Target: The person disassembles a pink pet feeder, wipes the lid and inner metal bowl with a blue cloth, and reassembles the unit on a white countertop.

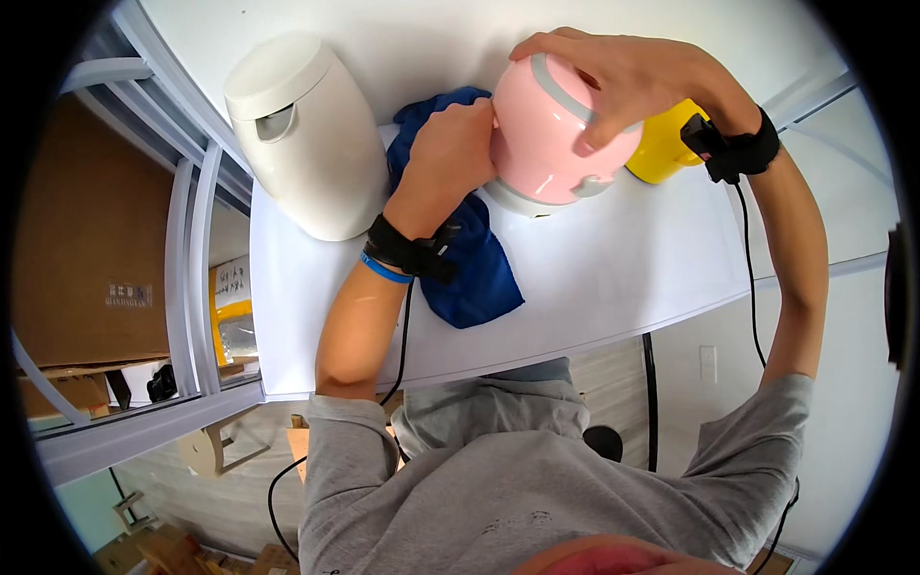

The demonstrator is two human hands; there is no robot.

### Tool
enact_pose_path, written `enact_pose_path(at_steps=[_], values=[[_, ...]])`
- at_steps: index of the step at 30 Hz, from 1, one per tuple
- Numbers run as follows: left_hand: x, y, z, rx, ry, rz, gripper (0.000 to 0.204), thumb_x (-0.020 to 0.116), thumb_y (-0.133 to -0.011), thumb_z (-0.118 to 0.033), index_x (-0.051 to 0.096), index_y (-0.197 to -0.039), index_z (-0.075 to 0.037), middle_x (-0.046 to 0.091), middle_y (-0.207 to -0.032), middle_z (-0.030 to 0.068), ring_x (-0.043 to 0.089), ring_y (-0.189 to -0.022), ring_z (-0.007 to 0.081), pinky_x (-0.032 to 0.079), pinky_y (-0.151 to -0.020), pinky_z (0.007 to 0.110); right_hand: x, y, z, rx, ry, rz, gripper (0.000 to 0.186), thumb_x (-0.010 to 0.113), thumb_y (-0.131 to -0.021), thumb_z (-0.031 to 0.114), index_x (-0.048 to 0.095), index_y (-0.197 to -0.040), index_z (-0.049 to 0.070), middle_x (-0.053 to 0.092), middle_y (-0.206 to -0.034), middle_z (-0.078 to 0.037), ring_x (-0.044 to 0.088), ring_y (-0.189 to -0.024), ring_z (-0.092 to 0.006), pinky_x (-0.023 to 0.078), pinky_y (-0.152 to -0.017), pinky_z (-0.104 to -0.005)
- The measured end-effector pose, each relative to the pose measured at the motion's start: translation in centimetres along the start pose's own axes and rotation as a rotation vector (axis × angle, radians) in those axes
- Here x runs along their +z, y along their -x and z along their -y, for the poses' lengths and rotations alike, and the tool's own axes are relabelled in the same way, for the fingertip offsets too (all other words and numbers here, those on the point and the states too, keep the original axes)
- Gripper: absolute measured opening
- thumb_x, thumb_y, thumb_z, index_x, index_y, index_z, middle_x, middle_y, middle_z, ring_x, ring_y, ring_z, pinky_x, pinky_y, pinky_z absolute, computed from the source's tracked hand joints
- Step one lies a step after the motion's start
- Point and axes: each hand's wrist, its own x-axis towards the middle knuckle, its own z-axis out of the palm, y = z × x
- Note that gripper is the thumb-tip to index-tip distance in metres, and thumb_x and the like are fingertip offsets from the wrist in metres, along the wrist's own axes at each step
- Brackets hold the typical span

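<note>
A round pink rice cooker (539, 129), with a grey band over its top and a white base, stands on the white table toward the back. My right hand (637, 81) grips it from above, its fingers over the top and the thumb down the front. Against the cooker's left side is my left hand (448, 149), closed with the fingers curled in; what they hold, if anything, is hidden. A blue cloth (474, 268) lies crumpled under and behind my left wrist, draping toward the table's front.
Left of the cloth stands a tall white lidded container (321, 158) with a spout-like opening. A yellow mug (661, 149) is just right of the cooker, partly behind my right hand. A grey-framed rack (192, 268) with cardboard boxes borders the table's left. Cables hang from both wrist straps.
</note>
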Motion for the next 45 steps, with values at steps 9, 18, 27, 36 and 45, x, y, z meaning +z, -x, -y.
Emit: enact_pose_path(at_steps=[9, 18, 27, 36, 45], values=[[-1.5, -0.1, 0.4, 0.016, -0.082, -0.001, 0.035, 0.087, -0.072, -0.011, 0.069, -0.1, -0.002, 0.077, -0.092, 0.0217, 0.075, -0.089, 0.0454, 0.061, -0.076, 0.049, 2.1, -0.4, -1.5, 0.054, -0.123, -0.137, 0.109, 0.087, -0.085, 0.055, 0.034, -0.171, 0.015, 0.053, -0.158, -0.022, 0.057, -0.142, -0.0437, 0.053, -0.118, -0.0476], [0.0, 0.0, 0.1, -0.003, -0.069, -0.015, 0.035, 0.086, -0.074, -0.013, 0.072, -0.104, -0.001, 0.078, -0.093, 0.023, 0.076, -0.09, 0.0456, 0.062, -0.078, 0.049, 0.2, 0.2, 0.2, -0.033, -0.054, -0.079, 0.118, 0.096, -0.06, 0.029, 0.044, -0.164, 0.02, 0.052, -0.157, -0.017, 0.057, -0.14, -0.0434, 0.053, -0.117, -0.0481], [0.8, -0.5, 0.4, -0.004, -0.11, 0.022, 0.033, 0.085, -0.078, -0.018, 0.073, -0.104, -0.001, 0.078, -0.094, 0.0238, 0.076, -0.089, 0.0463, 0.064, -0.08, 0.049, -0.1, 2.3, -1.2, -0.315, 0.081, -0.125, 0.12, 0.098, -0.053, 0.017, 0.048, -0.162, 0.023, 0.042, -0.168, -0.015, 0.046, -0.152, -0.0428, 0.047, -0.124, -0.0507], [0.9, -0.1, -0.2, 0.033, -0.116, 0.002, 0.029, 0.081, -0.082, -0.017, 0.07, -0.103, -0.001, 0.078, -0.093, 0.0219, 0.075, -0.088, 0.0468, 0.063, -0.078, 0.051, 0.3, 5.8, -2.6, -0.191, -0.159, -0.303, 0.133, 0.107, -0.069, 0.044, 0.029, -0.172, 0.014, 0.038, -0.167, -0.019, 0.038, -0.156, -0.0403, 0.034, -0.13, -0.0549], [2.0, -0.3, -0.9, -0.037, -0.174, 0.028, 0.029, 0.079, -0.083, -0.016, 0.071, -0.107, -0.001, 0.079, -0.093, 0.0209, 0.076, -0.088, 0.0454, 0.063, -0.077, 0.052, 2.1, 8.7, -1.0, -0.106, -0.483, -0.399, 0.137, 0.108, -0.067, 0.038, 0.026, -0.174, 0.013, 0.035, -0.17, -0.021, 0.044, -0.154, -0.0415, 0.043, -0.126, -0.0595]])
